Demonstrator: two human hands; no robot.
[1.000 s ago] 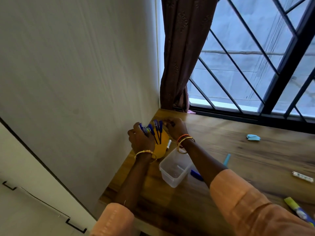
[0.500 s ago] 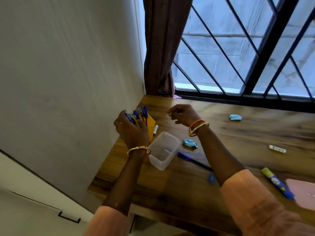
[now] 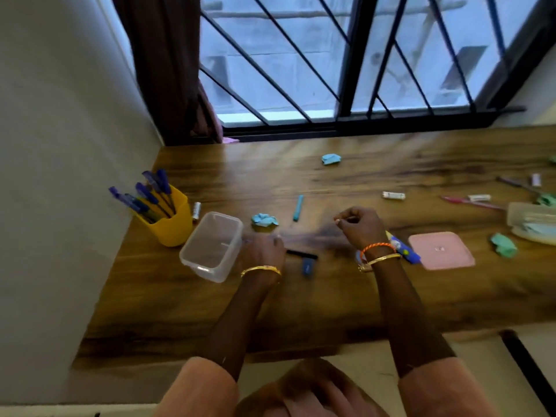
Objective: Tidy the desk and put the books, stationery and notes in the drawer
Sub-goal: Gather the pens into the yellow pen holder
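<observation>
A yellow cup [image 3: 171, 228] full of blue pens [image 3: 150, 194] stands at the desk's left end by the wall. An empty clear plastic box [image 3: 210, 248] lies beside it. My left hand [image 3: 264, 251] is blurred, low over the wooden desk [image 3: 331, 311], between the box and a dark pen [image 3: 302, 254]; whether it grips anything is unclear. My right hand [image 3: 361, 227] hovers further right with its fingers curled and nothing visible in them. A crumpled blue note [image 3: 264, 220] and a teal pen [image 3: 298, 207] lie just beyond my hands.
A blue-and-yellow glue stick [image 3: 406, 251], a pink lid [image 3: 440, 250], a green paper ball [image 3: 504, 245], a second clear box [image 3: 532, 221], a pink pen [image 3: 469, 202] and small white tubes [image 3: 393, 195] are scattered to the right. Another blue paper ball [image 3: 331, 158] lies near the barred window.
My left hand has let go of the pens in the yellow cup and moved right, down to the desk past the clear box. My right hand moved right. The view swung right.
</observation>
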